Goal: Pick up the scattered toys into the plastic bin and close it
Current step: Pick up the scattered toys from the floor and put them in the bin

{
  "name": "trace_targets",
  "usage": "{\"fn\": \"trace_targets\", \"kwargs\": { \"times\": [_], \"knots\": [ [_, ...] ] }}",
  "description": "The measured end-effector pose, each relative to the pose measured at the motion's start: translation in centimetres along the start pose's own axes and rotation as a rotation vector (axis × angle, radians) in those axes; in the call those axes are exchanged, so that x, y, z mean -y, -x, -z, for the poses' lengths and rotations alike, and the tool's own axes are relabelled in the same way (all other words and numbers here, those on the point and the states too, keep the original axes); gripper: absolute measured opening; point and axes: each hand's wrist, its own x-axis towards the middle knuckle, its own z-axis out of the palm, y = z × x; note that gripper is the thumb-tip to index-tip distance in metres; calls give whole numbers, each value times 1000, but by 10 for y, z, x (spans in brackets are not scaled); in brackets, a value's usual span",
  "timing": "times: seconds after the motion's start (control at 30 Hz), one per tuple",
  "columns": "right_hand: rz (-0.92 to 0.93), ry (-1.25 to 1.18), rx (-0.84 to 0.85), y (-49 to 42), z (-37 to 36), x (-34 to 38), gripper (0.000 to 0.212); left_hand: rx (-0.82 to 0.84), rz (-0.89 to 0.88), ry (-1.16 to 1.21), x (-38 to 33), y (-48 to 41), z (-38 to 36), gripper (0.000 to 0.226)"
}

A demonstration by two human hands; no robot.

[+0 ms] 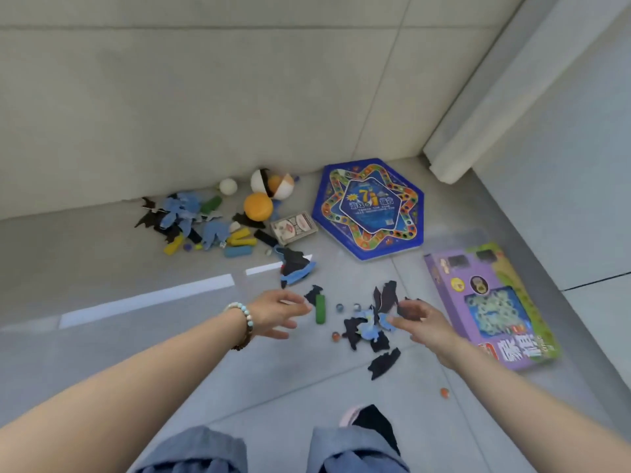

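The grey tiled floor (153, 353) meets a pale wall (205, 97) at the far side, and the toys lie scattered along that edge and nearer in; a blue hexagonal game board (370, 208) lies flat near the corner; a purple box (491, 302) lies flat at the right, its long axis running from far-left to near-right.

Both bare forearms reach forward and down from the bottom corners, converging over the near toys; the left hand (276, 314), with a bead bracelet (242, 310) at the wrist, hovers palm-down with its fingers spread wide and holding nothing, its fingertips just beside a green stick (320, 310); the stick lies flat, its long axis pointing straight away from the person.

The right hand (423, 324) is over a near heap of dark and blue flat pieces (362, 331), its fingers loosely curved; a dark piece (408, 310) sits at its fingertips, but motion blur hides whether they pinch it.

A far heap of flat pieces and coloured sticks (191, 220) lies by the wall; an orange ball (258, 206) sits beside it; two glass marbles (339, 307) lie between the stick and the near heap.
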Motion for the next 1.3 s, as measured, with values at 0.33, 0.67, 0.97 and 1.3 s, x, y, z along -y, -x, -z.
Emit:
{"fn": "trace_targets", "kwargs": {
  "times": [0.33, 0.67, 0.97, 1.3],
  "knots": [
    [59, 139, -215, -43, -23, -32, 72, 151, 196, -16, 31, -44, -53, 41],
    [157, -85, -342, 6, 14, -101, 36, -295, -157, -194, 40, -79, -89, 11],
    [112, -35, -368, 23, 21, -165, 34, -243, -238, -115, 21, -66, -116, 31],
    [446, -271, 96, 22, -46, -8, 25, 157, 67, 800, -5, -48, -95, 40]
  ]
}}
